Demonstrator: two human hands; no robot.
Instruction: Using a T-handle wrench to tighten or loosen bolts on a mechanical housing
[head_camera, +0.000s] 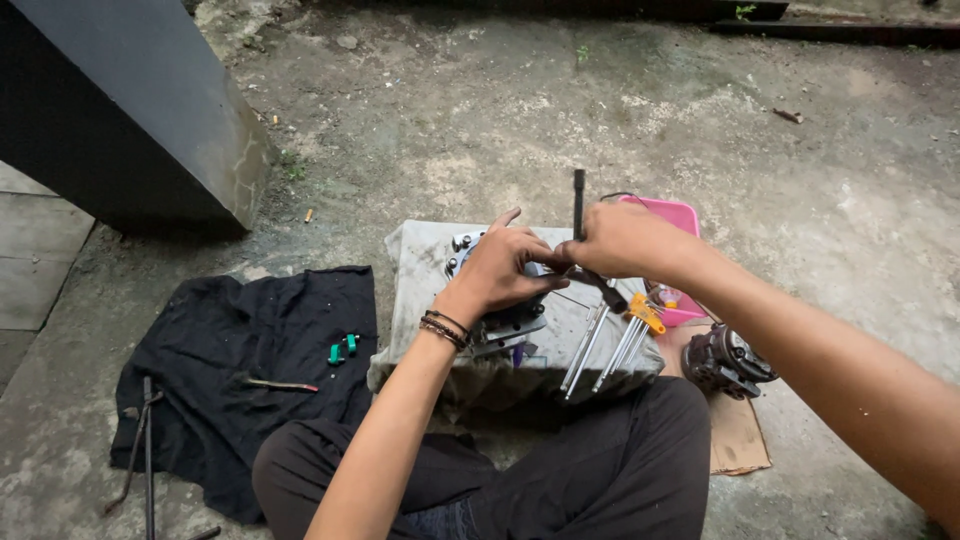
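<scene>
Hands (560, 260) over half-hidden metal part (505, 322)

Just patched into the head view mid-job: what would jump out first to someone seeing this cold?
First the two hands meeting at centre: the left hand and right hand work a black T-handle tool over a metal part on a grey cloth-covered block. Next, the pink tray just right of them, with long hex keys fanned out below. A black cloth lies on the left with small green pieces.
</scene>
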